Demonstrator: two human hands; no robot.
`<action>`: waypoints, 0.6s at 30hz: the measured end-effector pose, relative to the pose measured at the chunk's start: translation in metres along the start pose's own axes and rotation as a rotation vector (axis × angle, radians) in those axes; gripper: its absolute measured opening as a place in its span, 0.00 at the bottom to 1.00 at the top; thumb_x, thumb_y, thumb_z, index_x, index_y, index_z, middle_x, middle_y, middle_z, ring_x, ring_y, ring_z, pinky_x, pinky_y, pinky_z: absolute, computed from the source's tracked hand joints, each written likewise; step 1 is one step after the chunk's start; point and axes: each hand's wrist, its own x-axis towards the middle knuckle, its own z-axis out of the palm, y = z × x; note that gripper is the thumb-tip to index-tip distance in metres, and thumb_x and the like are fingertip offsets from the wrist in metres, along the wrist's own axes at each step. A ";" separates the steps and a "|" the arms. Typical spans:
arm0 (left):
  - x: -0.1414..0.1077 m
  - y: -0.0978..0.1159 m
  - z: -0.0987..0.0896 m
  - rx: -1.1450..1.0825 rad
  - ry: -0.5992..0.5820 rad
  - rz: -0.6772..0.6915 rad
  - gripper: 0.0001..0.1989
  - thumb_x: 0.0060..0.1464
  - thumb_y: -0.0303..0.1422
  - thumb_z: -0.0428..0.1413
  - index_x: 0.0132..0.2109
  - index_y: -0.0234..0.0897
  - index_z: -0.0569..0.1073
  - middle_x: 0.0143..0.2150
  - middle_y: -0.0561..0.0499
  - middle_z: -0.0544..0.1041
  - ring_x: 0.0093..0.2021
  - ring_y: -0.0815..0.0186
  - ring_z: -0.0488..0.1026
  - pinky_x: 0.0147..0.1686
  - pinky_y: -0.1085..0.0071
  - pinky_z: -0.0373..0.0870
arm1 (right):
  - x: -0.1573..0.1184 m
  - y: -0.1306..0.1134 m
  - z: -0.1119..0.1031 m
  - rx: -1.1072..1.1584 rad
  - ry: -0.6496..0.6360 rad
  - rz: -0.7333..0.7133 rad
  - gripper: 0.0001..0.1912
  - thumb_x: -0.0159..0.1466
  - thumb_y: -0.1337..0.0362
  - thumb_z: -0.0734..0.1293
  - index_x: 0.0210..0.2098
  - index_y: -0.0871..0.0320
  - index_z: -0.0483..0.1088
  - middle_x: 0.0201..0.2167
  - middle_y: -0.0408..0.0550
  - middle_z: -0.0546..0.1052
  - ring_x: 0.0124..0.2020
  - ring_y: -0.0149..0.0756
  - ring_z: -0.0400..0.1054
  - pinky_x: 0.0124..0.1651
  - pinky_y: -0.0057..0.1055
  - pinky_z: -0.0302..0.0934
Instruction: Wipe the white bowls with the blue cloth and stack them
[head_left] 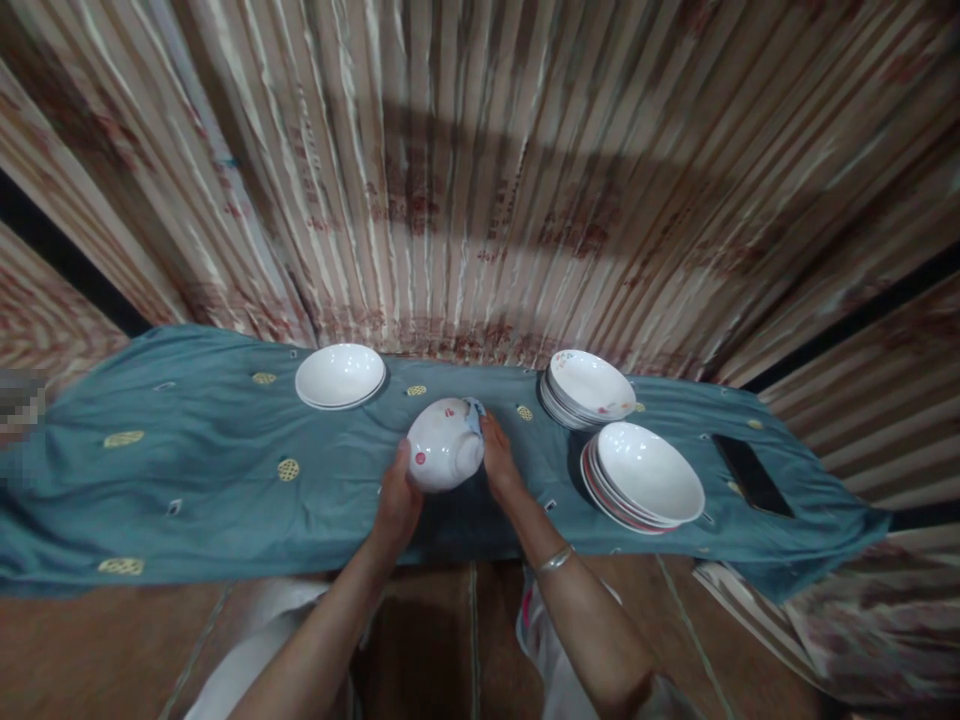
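A white bowl [442, 450] with small red marks on its outside is tilted on its side above the cloth-covered table, its foot facing right and toward me. My left hand [401, 495] grips its rim at the lower left. On the bowl's right, my right hand [496, 455] presses a light blue cloth [475, 412] against the outside near the foot. Part of the cloth is hidden behind the fingers. The inside of the bowl faces away and cannot be seen.
White shallow bowls [341, 375] are nested at the back left. Two stacks stand on the right: flower-patterned bowls [592, 385] at the back and red-banded bowls [649, 475] in front. A black phone [752, 474] lies farther right on the teal tablecloth [225, 500]. A pleated curtain [465, 200] hangs behind.
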 end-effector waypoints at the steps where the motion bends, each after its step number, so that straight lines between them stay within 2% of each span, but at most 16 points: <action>1: -0.001 0.001 0.000 -0.013 0.000 -0.017 0.19 0.62 0.41 0.50 0.51 0.34 0.76 0.48 0.44 0.81 0.58 0.59 0.72 0.62 0.61 0.63 | 0.000 0.001 0.001 0.002 0.008 0.045 0.26 0.64 0.50 0.59 0.54 0.58 0.71 0.57 0.50 0.74 0.60 0.40 0.66 0.66 0.40 0.55; 5: -0.004 0.004 -0.002 -0.105 -0.012 -0.096 0.22 0.64 0.41 0.46 0.56 0.35 0.73 0.51 0.45 0.80 0.60 0.60 0.70 0.63 0.62 0.61 | -0.002 0.005 0.004 -0.010 0.003 0.081 0.26 0.63 0.50 0.59 0.54 0.56 0.72 0.57 0.47 0.74 0.61 0.39 0.65 0.67 0.39 0.53; 9: -0.001 0.003 -0.008 -0.196 -0.024 -0.173 0.23 0.63 0.41 0.49 0.60 0.37 0.71 0.50 0.46 0.81 0.59 0.58 0.71 0.62 0.61 0.63 | -0.006 0.011 0.001 -0.086 -0.012 0.042 0.26 0.63 0.49 0.59 0.54 0.55 0.73 0.57 0.48 0.74 0.61 0.40 0.65 0.67 0.40 0.53; 13: 0.002 0.003 -0.009 -0.301 0.055 -0.245 0.20 0.64 0.37 0.48 0.60 0.38 0.70 0.46 0.47 0.82 0.54 0.60 0.75 0.61 0.60 0.65 | -0.013 0.017 -0.002 -0.177 -0.019 -0.024 0.28 0.65 0.50 0.57 0.56 0.57 0.71 0.59 0.50 0.72 0.62 0.40 0.64 0.68 0.41 0.51; 18: -0.001 -0.002 0.000 -0.333 0.123 -0.312 0.19 0.66 0.36 0.44 0.59 0.41 0.69 0.42 0.49 0.83 0.51 0.62 0.77 0.58 0.62 0.68 | -0.025 0.023 -0.006 -0.267 0.057 -0.078 0.30 0.66 0.50 0.53 0.58 0.60 0.69 0.60 0.54 0.71 0.63 0.41 0.63 0.69 0.43 0.51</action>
